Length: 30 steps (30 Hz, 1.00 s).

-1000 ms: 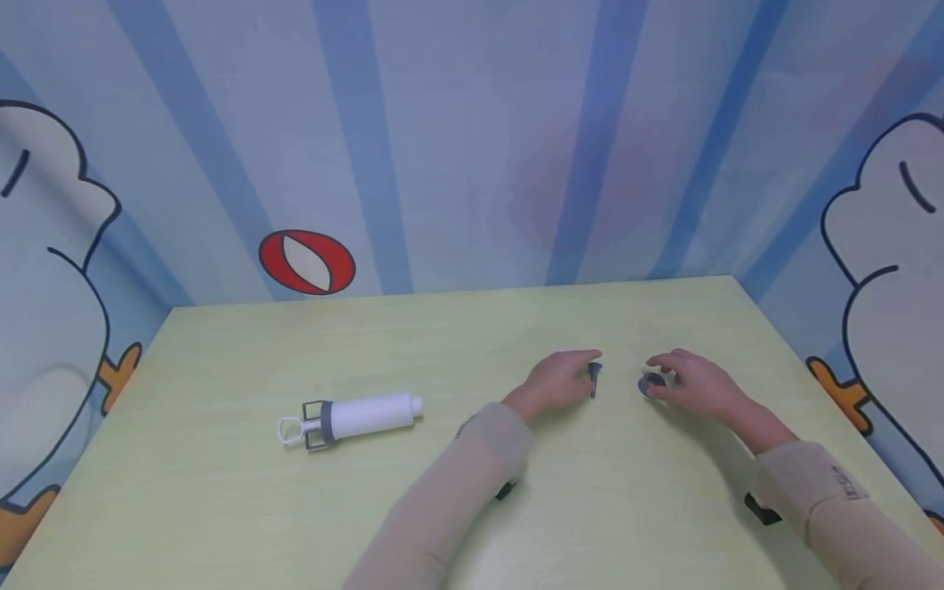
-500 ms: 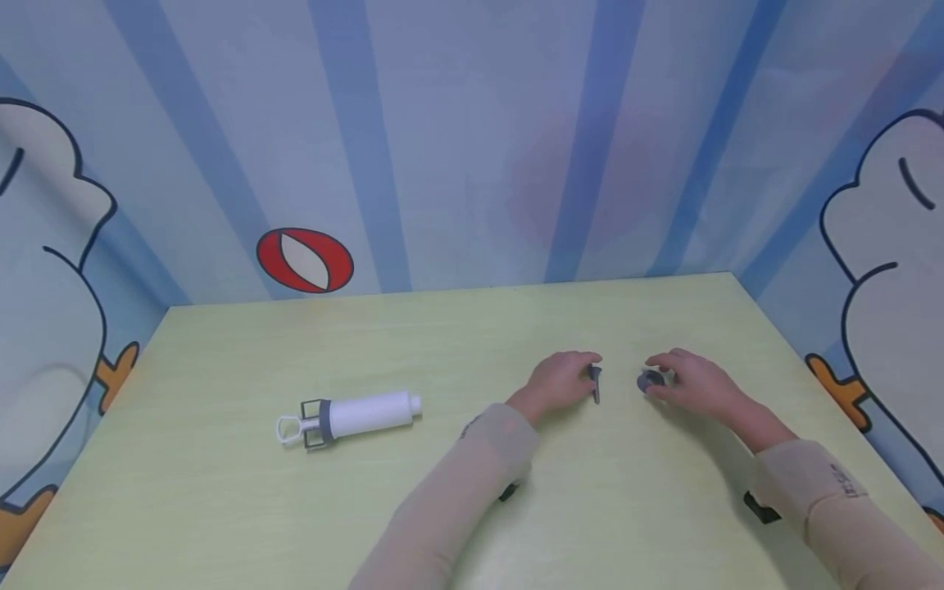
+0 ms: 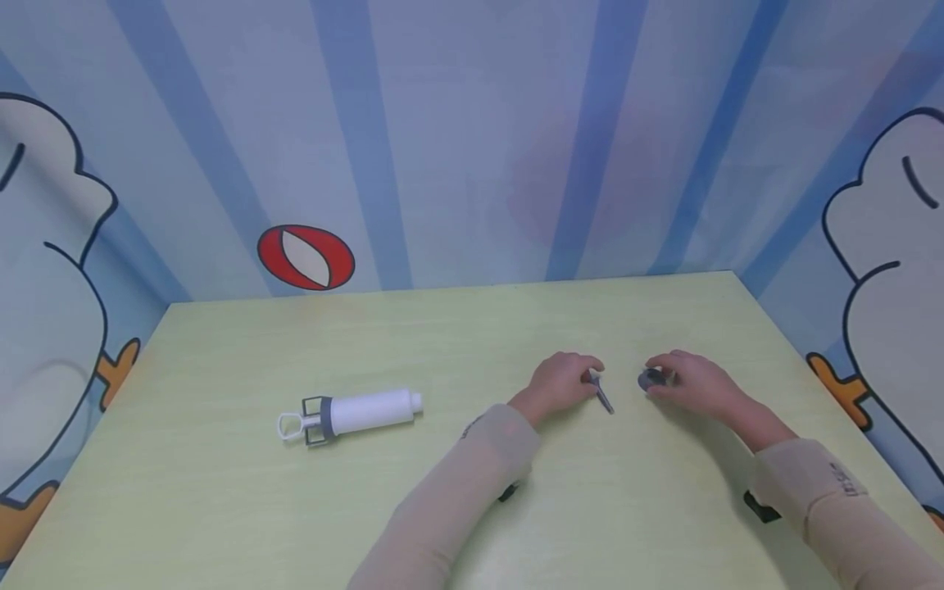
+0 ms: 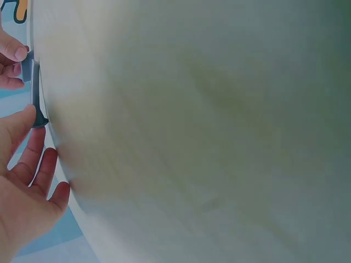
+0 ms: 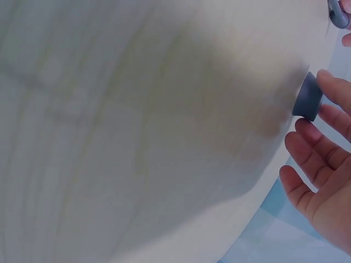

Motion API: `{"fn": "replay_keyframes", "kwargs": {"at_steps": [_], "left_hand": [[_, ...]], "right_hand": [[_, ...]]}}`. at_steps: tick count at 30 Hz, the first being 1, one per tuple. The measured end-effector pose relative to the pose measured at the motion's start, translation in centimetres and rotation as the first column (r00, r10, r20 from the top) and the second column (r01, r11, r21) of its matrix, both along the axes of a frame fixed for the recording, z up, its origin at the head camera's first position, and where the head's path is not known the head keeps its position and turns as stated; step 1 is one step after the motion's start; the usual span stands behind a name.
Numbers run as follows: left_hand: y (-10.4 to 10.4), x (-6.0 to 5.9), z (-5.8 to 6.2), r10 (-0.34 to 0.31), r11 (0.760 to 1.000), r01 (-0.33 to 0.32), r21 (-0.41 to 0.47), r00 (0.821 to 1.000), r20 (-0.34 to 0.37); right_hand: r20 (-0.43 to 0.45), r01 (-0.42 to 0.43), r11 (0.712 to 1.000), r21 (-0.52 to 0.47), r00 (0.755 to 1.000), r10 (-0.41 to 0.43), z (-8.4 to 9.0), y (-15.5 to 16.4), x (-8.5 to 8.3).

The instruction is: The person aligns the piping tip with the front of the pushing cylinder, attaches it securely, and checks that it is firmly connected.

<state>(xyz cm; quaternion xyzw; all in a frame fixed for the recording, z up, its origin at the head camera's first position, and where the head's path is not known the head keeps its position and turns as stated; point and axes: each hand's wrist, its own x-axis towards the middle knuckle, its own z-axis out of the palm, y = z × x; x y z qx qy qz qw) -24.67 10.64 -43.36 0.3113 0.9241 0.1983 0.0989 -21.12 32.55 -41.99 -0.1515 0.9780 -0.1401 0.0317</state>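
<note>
My left hand (image 3: 583, 375) pinches the wide end of a small grey nozzle (image 3: 603, 397), which leans over with its thin tip toward me on the pale green table (image 3: 472, 344). In the left wrist view a fingertip of that hand (image 4: 24, 175) touches the nozzle's base (image 4: 36, 107). A little to the right, my right hand (image 3: 664, 377) holds a round grey cap (image 3: 650, 379) on the tabletop between thumb and forefinger. The right wrist view has the cap (image 5: 308, 97) at the fingertips of that hand (image 5: 321, 164), with the other fingers loosely spread.
A white syringe-like tube (image 3: 357, 411) with a grey collar and a loop handle lies on the table's left half, well apart from both hands. Blue striped cartoon curtains close the table in at the back and on both sides.
The nozzle stood upright under my left fingers a second ago; now it has tipped over, its tip pointing toward me and to the right. My right hand and the cap have stayed put.
</note>
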Motion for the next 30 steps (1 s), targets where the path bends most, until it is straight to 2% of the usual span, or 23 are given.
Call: {"fn": "replay_keyframes", "kwargs": {"at_steps": [11,15,20,27,30], "left_hand": [[0.0,0.1,0.0,0.002,1.000,-0.002,0.005,1.000,-0.017],[-0.1,-0.2,0.0,0.032,0.998,-0.030,0.048,0.999,-0.031],[-0.5,-0.6,0.7,0.074,0.993,-0.070,0.092,0.996,-0.039],[-1.4,-0.5,1.9,0.081,0.991,-0.076,0.109,0.996,-0.043],[-1.9,-0.4,2.2,0.099,0.984,-0.092,0.152,0.994,-0.039]], "right_hand": [[0.026,-0.001,1.000,0.008,1.000,0.001,0.0,-0.1,-0.3],[0.029,0.006,1.000,0.011,1.000,-0.006,0.0,-0.2,-0.4],[0.040,0.009,1.000,0.013,0.999,-0.009,0.2,-0.5,-0.4],[0.011,0.008,1.000,-0.027,1.000,-0.008,0.8,-0.7,-0.2],[0.001,0.006,0.998,-0.057,1.000,-0.006,1.0,-0.9,-0.2]]}}
